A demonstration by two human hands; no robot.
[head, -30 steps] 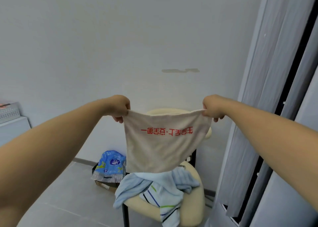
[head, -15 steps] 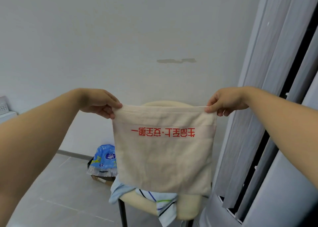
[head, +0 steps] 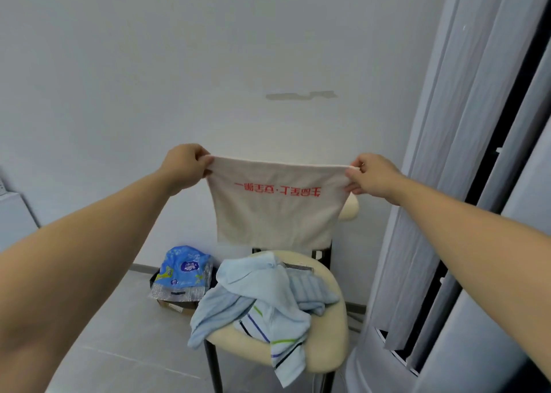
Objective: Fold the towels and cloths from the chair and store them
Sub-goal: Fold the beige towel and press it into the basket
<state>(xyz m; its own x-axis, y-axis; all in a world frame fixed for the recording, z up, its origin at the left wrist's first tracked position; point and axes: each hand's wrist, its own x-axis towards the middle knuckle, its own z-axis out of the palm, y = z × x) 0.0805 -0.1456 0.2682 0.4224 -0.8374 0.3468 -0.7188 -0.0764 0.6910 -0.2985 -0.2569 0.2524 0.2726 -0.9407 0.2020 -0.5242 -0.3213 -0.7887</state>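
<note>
Both hands (head: 185,166) (head: 374,174) pinch cream towel (head: 275,210) taut

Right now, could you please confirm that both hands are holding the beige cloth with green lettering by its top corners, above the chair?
Not quite: the lettering is red, not green. The head view shows the left hand and the right hand pinching the beige cloth by its top corners, above the chair.
</note>
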